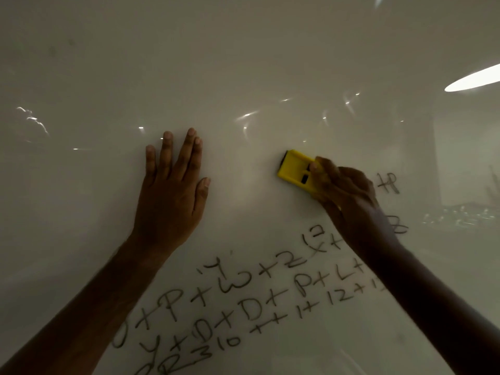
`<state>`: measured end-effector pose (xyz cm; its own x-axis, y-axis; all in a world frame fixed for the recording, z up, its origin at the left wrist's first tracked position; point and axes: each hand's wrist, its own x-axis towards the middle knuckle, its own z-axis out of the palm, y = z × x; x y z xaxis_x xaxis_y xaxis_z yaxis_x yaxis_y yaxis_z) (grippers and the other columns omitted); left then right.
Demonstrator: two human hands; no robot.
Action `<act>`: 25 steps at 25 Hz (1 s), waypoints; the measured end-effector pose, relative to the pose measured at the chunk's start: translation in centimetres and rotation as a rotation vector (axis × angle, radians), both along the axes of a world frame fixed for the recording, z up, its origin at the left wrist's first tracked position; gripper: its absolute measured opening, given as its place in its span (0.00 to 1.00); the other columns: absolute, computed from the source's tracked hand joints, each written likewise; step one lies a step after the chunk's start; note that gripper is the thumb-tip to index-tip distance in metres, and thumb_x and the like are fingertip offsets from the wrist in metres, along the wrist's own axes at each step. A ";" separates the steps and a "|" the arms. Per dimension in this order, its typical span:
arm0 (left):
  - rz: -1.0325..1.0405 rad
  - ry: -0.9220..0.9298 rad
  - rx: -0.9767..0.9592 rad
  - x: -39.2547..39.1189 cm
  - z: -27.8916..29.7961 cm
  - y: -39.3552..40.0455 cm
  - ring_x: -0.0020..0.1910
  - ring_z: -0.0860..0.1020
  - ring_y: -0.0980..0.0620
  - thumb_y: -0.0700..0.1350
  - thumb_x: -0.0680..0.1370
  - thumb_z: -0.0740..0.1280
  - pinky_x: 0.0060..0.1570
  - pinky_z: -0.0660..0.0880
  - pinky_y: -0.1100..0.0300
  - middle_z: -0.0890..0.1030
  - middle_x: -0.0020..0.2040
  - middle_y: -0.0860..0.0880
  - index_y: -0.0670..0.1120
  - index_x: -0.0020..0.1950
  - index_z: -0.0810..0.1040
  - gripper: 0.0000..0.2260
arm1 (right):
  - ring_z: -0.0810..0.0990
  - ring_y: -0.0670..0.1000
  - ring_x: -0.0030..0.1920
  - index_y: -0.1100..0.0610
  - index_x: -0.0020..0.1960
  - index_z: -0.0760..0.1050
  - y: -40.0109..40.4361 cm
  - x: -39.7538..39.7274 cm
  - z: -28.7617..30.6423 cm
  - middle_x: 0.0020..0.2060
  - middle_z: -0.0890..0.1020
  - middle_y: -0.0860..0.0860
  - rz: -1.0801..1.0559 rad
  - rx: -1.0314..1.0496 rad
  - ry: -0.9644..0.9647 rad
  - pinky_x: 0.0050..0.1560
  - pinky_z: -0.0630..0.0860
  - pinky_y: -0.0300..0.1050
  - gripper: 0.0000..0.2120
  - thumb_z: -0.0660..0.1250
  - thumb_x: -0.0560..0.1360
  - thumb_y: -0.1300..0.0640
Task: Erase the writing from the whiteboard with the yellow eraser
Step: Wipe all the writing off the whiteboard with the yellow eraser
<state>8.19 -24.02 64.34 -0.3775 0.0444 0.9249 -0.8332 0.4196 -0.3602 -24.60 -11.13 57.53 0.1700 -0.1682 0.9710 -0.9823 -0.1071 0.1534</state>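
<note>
Whiteboard (243, 63) dim – right hand (349, 196) hides eraser (296, 170) end, some writing (243, 301)

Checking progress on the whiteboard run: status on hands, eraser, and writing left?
Left hand flat on whiteboard, fingers straight. Right hand grips yellow eraser, pressed to board. Writing remains below both hands. Nothing in the way.

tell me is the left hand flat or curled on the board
Flat: the left hand lies palm-down on the whiteboard, fingers straight, holding nothing.
</note>
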 end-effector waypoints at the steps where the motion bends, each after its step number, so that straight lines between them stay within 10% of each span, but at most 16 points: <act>1: -0.001 -0.003 -0.005 0.0 0.0 0.1 0.88 0.51 0.33 0.53 0.89 0.51 0.86 0.43 0.37 0.53 0.90 0.43 0.40 0.89 0.54 0.30 | 0.72 0.61 0.70 0.56 0.81 0.67 0.2 -0.3 -1.2 0.80 0.69 0.54 -0.004 0.001 0.041 0.67 0.74 0.64 0.26 0.63 0.84 0.52; 19: 0.004 -0.037 -0.014 -0.1 0.5 0.0 0.87 0.51 0.31 0.52 0.89 0.52 0.85 0.47 0.34 0.54 0.90 0.43 0.41 0.89 0.54 0.30 | 0.72 0.63 0.72 0.56 0.81 0.67 3.4 -7.9 -2.5 0.79 0.70 0.56 -0.065 0.028 0.016 0.67 0.76 0.67 0.26 0.65 0.84 0.56; 25: 0.010 -0.035 -0.022 -0.8 0.5 0.2 0.87 0.50 0.29 0.52 0.89 0.52 0.85 0.47 0.32 0.53 0.90 0.44 0.41 0.89 0.53 0.30 | 0.71 0.64 0.69 0.56 0.81 0.68 2.5 -7.4 2.8 0.79 0.70 0.56 -0.064 -0.048 -0.133 0.64 0.73 0.55 0.27 0.60 0.83 0.52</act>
<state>7.39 -23.79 64.89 -0.4105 0.0612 0.9098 -0.8237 0.4031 -0.3988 -31.99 -8.67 60.30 0.0293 -0.1279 0.9914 -0.9989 -0.0389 0.0246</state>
